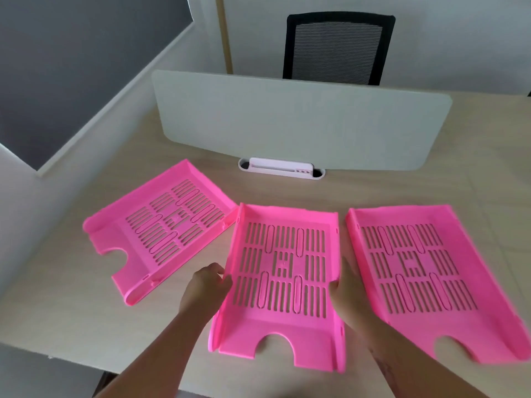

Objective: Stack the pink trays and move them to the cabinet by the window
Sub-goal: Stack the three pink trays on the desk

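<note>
Pink middle tray is gripped at both side walls by the left hand and right hand, between two more trays on the desk.

Black mesh chair behind grey divider on wooden desk.

Three pink slotted trays lie unstacked: the middle tray sits gripped at both side walls, the left tray angled beside that grip, the right tray just outside it.
</note>
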